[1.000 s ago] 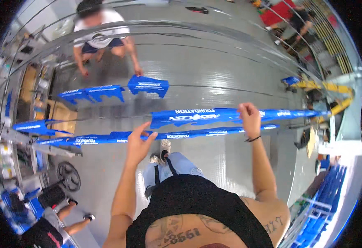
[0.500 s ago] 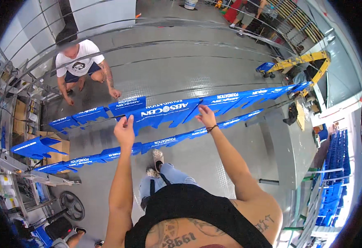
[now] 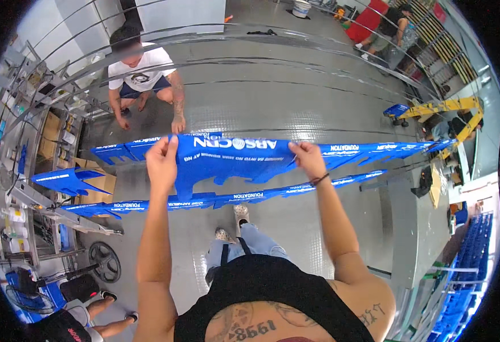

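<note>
A blue printed sheet [image 3: 233, 162] with white lettering and an uneven lower edge is stretched between my hands. My left hand [image 3: 163, 158] pinches its left upper corner, and my right hand [image 3: 308, 159] pinches the right one, thumb and fingers closed. Behind it, more blue printed sheets [image 3: 352, 150] hang in a row along a dark line. A lower row of similar blue sheets [image 3: 250, 197] runs between my hands and my feet. Whether the held sheet still touches the line is hidden.
Across the rows a person in a white shirt [image 3: 150, 62] crouches. Dark lines span the space above the floor. A metal rack [image 3: 27, 222] with containers stands left, a yellow ladder [image 3: 444, 107] right. A handwheel [image 3: 105, 262] and another person's legs [image 3: 107, 319] are at lower left.
My hands have moved farther apart, and the sheet between them is now lifted and spread, its face showing more fully. The whole view has shifted, with the scene farther right.
</note>
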`<act>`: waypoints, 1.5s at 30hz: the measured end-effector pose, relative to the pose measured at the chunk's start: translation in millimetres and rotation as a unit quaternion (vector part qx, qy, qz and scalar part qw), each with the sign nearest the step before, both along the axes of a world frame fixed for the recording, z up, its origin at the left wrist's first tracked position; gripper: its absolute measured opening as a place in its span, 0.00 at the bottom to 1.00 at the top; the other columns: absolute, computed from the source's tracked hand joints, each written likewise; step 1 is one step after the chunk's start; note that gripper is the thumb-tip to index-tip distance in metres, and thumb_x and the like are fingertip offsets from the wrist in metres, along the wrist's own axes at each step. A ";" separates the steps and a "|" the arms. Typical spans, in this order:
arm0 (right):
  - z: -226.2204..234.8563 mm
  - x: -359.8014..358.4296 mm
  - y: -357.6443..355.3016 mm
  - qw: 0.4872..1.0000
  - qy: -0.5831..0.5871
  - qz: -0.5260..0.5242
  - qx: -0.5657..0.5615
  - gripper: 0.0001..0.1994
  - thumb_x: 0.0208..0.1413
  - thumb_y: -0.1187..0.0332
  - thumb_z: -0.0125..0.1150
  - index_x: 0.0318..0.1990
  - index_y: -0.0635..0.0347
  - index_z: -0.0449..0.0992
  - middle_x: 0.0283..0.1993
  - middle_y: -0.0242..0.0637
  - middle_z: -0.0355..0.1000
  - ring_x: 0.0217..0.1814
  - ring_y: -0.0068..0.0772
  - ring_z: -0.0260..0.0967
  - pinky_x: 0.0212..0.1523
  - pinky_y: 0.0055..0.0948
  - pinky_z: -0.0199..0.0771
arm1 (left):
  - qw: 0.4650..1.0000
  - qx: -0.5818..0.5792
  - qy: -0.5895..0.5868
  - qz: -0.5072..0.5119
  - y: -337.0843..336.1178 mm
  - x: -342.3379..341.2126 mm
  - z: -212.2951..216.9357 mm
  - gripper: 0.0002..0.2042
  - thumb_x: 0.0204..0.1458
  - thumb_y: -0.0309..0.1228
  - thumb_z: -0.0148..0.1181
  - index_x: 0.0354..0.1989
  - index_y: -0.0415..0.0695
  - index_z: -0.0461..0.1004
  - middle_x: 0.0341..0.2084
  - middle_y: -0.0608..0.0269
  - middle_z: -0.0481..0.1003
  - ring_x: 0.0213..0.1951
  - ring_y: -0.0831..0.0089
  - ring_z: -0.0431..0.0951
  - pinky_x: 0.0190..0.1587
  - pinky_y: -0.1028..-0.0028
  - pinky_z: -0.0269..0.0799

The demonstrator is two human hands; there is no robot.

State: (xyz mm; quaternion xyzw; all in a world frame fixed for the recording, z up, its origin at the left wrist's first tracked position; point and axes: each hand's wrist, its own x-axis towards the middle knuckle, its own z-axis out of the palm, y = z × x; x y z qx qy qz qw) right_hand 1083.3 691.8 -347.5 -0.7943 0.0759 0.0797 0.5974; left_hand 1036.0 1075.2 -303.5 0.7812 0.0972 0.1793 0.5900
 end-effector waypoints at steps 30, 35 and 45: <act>-90.1 392.3 -41.3 0.985 0.021 0.060 0.161 0.07 0.57 0.68 0.60 0.39 0.62 0.75 0.21 0.23 0.65 0.19 0.14 0.58 0.18 0.15 0.54 | 0.965 -0.219 0.125 -0.073 9.9 416.5 -138.0 0.16 0.55 0.38 0.60 0.45 0.38 0.75 0.34 0.65 0.75 0.36 0.75 0.72 0.38 0.72 0.69; -133.7 386.5 -72.2 0.993 -0.041 0.086 0.063 0.16 0.52 0.65 0.65 0.48 0.58 0.76 0.31 0.28 0.73 0.31 0.17 0.66 0.31 0.20 0.66 | 0.972 -0.206 0.091 -0.069 -30.7 399.2 -155.3 0.15 0.56 0.37 0.58 0.44 0.37 0.75 0.32 0.66 0.75 0.32 0.79 0.70 0.33 0.74 0.67; -198.3 393.3 -89.6 0.984 0.114 0.122 0.059 0.25 0.54 0.66 0.64 0.59 0.47 0.67 0.24 0.26 0.68 0.21 0.18 0.62 0.20 0.20 0.63 | 0.970 -0.112 0.212 -0.044 -35.6 397.2 -248.1 0.14 0.55 0.40 0.59 0.39 0.42 0.80 0.21 0.71 0.73 0.20 0.81 0.67 0.19 0.75 0.62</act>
